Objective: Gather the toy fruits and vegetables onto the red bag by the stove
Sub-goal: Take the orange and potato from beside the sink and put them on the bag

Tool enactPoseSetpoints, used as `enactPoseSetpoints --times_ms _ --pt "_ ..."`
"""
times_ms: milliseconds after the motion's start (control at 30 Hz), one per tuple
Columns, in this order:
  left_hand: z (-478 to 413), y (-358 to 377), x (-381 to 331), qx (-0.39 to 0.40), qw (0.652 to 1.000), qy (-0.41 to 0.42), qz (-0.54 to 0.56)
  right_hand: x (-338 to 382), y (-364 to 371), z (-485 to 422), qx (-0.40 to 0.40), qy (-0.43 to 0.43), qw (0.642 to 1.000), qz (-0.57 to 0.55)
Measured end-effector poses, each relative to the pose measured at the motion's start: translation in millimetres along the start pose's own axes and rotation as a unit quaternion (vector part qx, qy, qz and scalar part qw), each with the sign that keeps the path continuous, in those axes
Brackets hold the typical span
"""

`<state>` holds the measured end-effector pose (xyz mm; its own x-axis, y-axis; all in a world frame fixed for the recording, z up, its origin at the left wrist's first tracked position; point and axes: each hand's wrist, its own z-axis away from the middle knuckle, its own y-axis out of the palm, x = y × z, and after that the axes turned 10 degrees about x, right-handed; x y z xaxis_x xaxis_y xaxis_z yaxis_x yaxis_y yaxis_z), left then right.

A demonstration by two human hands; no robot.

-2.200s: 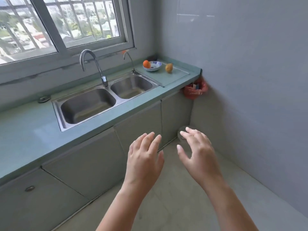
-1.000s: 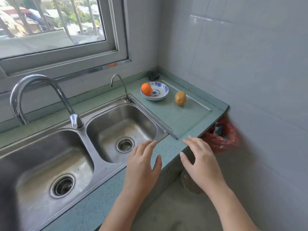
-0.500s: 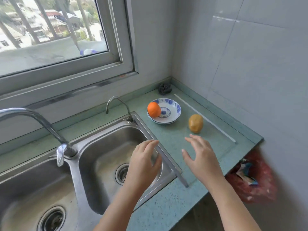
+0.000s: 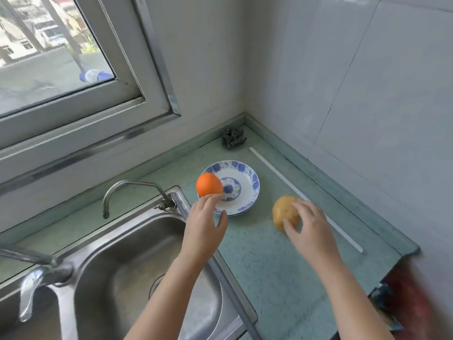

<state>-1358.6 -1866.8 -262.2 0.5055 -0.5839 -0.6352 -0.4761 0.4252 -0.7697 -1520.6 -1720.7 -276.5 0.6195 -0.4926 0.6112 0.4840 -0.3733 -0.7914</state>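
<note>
- orange (image 4: 208,184), solid bright orange, at left-hand fingers (image 4: 210,201)
- potato (image 4: 284,212), tan-yellow, under right-hand fingers (image 4: 300,209)
- plate (image 4: 245,182), white, blue floral pattern
- tabletop (image 4: 269,266), speckled pale green
- scourer (image 4: 232,139), dark grey

We see our left hand (image 4: 204,229) and right hand (image 4: 310,230) bare, forearms uncovered to the frame's bottom edge, without sleeves, rings or watches.
</note>
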Motion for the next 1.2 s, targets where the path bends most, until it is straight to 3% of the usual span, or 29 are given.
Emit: enactPoseSetpoints --times_ms 433,667,1200 --pt "-71.0 15.6 31.2 -0.011 0.998 -0.044 -0.039 -27.2 41.7 -52.7 0.04 0.081 0.996 0.007" --pt "-87.3 26.6 48.6 0.002 0.995 -0.097 -0.029 -31.2 55.4 -56.3 0.048 0.095 0.994 -0.018" --pt "-83.7 36.2 58.6 0.006 0.992 -0.122 -0.022 -29.4 56.5 -54.9 0.032 0.11 0.992 -0.061"
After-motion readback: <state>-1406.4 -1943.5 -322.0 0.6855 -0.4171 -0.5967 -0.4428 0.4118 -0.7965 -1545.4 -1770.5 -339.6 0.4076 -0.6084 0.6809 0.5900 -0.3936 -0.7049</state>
